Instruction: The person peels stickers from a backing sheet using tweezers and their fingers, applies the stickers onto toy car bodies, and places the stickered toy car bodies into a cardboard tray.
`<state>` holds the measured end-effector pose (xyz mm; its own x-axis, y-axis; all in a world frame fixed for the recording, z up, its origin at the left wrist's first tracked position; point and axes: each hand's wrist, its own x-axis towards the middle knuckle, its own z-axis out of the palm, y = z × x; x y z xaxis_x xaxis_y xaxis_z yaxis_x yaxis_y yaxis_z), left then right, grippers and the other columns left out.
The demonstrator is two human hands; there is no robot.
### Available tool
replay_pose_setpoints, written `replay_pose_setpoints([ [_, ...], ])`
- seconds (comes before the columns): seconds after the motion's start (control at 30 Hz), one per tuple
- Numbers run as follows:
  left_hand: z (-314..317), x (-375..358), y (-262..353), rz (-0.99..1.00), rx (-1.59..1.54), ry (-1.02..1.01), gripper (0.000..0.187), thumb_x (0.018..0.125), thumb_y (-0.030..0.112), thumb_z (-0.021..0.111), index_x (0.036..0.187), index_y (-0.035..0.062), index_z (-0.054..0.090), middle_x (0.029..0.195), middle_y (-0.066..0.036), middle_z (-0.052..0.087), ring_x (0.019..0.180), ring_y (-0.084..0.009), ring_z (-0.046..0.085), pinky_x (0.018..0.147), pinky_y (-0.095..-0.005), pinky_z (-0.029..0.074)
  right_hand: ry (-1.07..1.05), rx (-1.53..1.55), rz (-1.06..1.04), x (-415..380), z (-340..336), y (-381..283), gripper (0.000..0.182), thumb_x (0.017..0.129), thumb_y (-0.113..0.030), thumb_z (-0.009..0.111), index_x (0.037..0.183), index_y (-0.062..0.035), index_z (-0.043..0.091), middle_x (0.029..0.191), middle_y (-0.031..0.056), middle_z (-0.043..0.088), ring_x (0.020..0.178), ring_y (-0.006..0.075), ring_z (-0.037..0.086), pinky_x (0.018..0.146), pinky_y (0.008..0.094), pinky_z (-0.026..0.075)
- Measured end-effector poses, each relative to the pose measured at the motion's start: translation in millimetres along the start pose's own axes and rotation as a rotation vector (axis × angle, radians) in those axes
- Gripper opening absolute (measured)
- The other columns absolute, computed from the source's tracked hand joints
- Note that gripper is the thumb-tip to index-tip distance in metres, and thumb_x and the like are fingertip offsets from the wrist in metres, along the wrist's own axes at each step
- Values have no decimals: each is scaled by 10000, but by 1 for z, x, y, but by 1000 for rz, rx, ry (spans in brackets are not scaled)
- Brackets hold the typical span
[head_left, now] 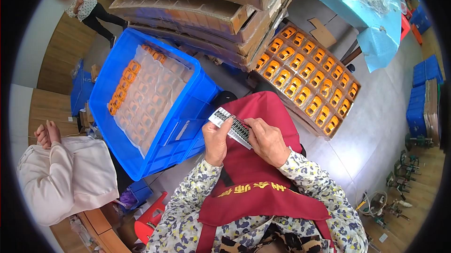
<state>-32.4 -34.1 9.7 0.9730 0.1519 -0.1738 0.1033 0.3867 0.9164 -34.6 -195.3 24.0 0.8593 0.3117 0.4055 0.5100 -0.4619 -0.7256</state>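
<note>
My left hand [216,142] pinches the left end of a white sheet with rows of black markings [240,133], like a sticker sheet, over my lap. Closed at the sheet's right side is my right hand [268,142], its fingertips pressed together over the markings. A thin reddish sliver shows by those fingertips, too small to name. Ahead on the right, a cardboard tray [304,110] holds orange toy cars [307,70] in rows of compartments. To the left, a blue crate [188,107] contains more orange toy cars [123,88], partly under a translucent sheet [145,98].
Stacked cardboard trays [202,11] rise ahead. A blue-covered table [383,41] with more toy cars stands at the far right. One person [70,178] sits close on the left with folded arms; another person [91,11] stands farther back. A red stool [149,222] is at lower left.
</note>
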Motion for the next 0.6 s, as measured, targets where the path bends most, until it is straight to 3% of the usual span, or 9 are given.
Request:
replay_pose_setpoints([
  [0.6,-2,2,-4,-12,-32,12,68,866,-16,602,918,16,632,846,-29,654,720,-73,600,650,-221,475,10,10,-30,0,2,5,323,772,81,584,1085,29,524,875,164,599,708,319,632,577,377,524],
])
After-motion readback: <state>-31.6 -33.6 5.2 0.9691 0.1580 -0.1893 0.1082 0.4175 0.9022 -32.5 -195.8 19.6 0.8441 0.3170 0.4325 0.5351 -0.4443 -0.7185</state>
